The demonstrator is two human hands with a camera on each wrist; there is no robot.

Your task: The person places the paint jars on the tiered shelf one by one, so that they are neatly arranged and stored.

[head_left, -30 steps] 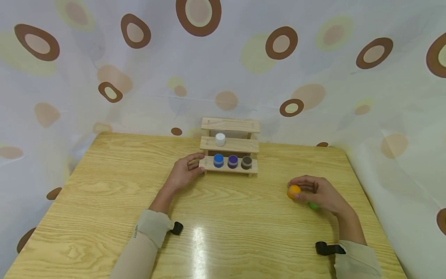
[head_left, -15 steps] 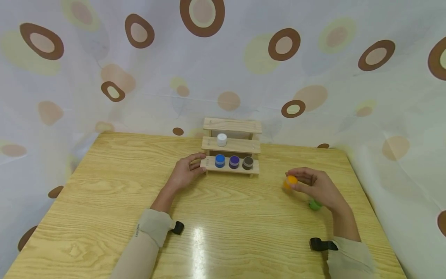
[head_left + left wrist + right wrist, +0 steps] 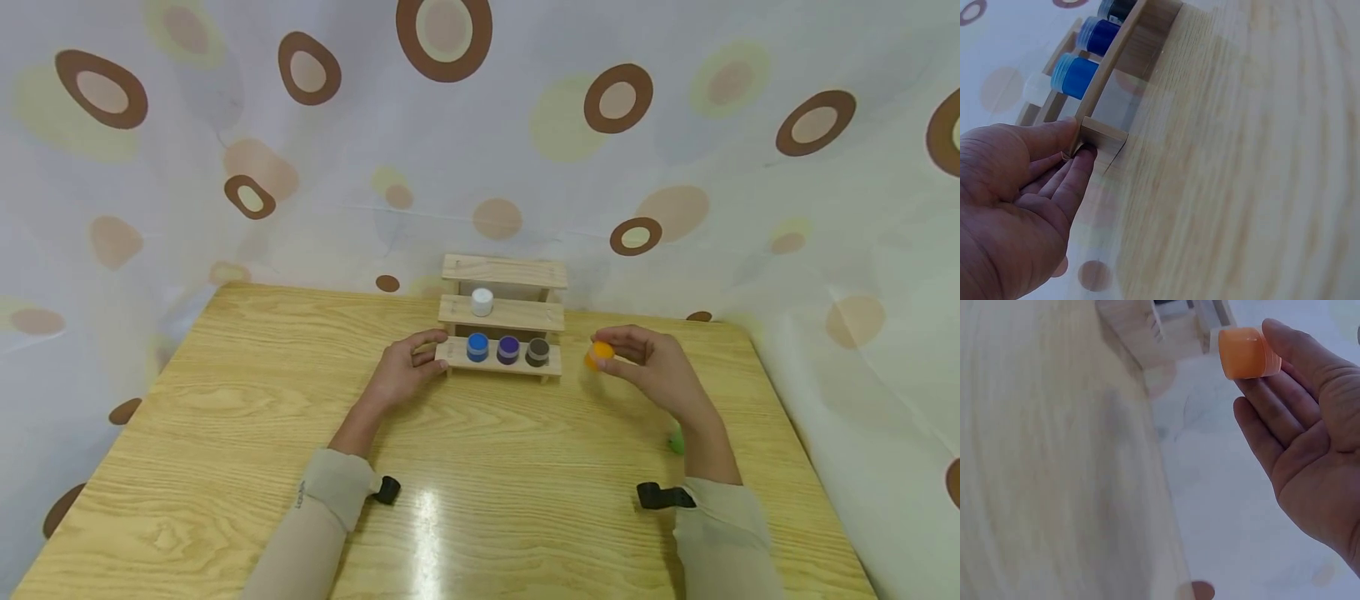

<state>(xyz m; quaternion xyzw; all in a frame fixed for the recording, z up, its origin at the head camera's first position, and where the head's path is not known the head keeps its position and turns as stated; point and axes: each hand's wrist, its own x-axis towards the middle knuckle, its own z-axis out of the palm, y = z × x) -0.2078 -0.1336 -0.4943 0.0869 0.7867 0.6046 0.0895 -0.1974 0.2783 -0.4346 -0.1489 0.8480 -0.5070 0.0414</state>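
My left hand pinches the left end of the lowest shelf of a three-step wooden rack; the left wrist view shows the thumb on top and fingers underneath. On that shelf stand a blue paint jar, a purple paint jar and a dark paint jar. A white paint jar sits on the middle shelf. Just right of the rack, my right hand holds an orange paint jar in the air between thumb and fingers. A green paint jar, partly hidden by the right forearm, stands on the table.
The wood-grain table carries the rack near its back edge. Behind and beside it hangs a pale sheet with brown and yellow ovals. Black camera straps are on both wrists.
My right hand has lifted the orange paint jar and carried it left and back towards the rack. The left hand keeps its grip on the rack.
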